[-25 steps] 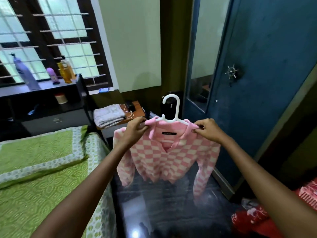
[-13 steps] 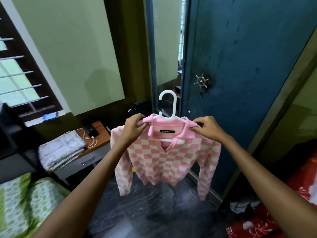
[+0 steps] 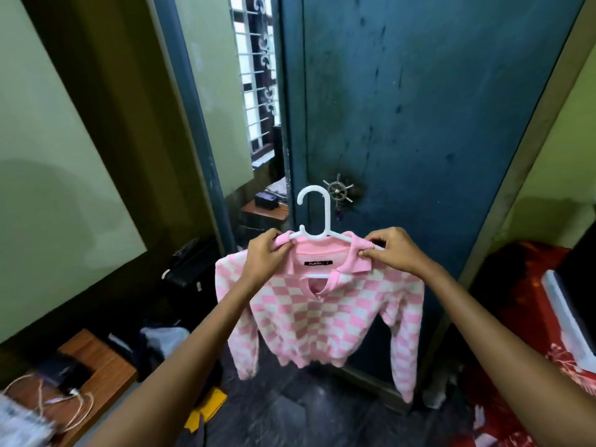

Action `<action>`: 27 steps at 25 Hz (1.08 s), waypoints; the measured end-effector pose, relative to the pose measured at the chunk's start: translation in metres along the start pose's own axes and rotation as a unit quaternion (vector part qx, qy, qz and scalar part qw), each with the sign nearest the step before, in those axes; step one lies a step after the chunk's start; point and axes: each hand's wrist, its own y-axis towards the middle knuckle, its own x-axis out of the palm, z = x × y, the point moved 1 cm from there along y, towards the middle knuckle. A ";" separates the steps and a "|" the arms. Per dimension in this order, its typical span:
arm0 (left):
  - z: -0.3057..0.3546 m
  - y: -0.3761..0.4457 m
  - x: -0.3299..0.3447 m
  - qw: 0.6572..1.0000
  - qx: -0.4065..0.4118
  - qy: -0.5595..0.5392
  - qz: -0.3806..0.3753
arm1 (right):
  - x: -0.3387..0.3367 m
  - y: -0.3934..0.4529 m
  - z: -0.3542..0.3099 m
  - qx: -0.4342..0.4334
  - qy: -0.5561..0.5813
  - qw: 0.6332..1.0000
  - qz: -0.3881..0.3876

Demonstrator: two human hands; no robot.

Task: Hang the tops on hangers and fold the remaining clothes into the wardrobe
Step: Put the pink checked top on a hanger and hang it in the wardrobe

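A pink and white checked top hangs on a white plastic hanger, held up in front of me. My left hand grips the top's left shoulder over the hanger arm. My right hand pinches the pink collar and the right shoulder. The hanger's hook stands upright above the collar. Directly behind it is the blue steel wardrobe, its door shut, with a small wheel-shaped handle just right of the hook.
A mirror panel lies left of the wardrobe door. A wooden side table with cables stands at lower left. A black bag and a yellow item sit on the dark floor. Red bedding fills the right.
My view has swung right and closer to the wardrobe; the bed and window have left the frame. Both hands keep the same hold on the top and hanger.
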 end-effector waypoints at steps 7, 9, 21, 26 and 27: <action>-0.010 0.059 0.021 0.995 -0.018 -0.078 -0.062 | 0.007 0.008 0.011 0.097 0.041 0.994 0.022; -0.014 0.068 0.026 0.992 -0.023 -0.100 -0.071 | 0.005 0.014 0.012 0.108 0.060 0.992 0.007; -0.053 0.097 0.032 0.979 0.008 -0.161 -0.122 | 0.030 0.148 -0.015 0.065 -0.280 0.952 0.103; -0.074 0.111 0.023 0.975 0.016 -0.180 -0.128 | 0.053 0.186 -0.023 0.154 -0.436 0.883 0.082; -0.077 0.114 0.019 0.975 0.022 -0.180 -0.130 | 0.057 0.192 -0.022 0.163 -0.448 0.875 0.086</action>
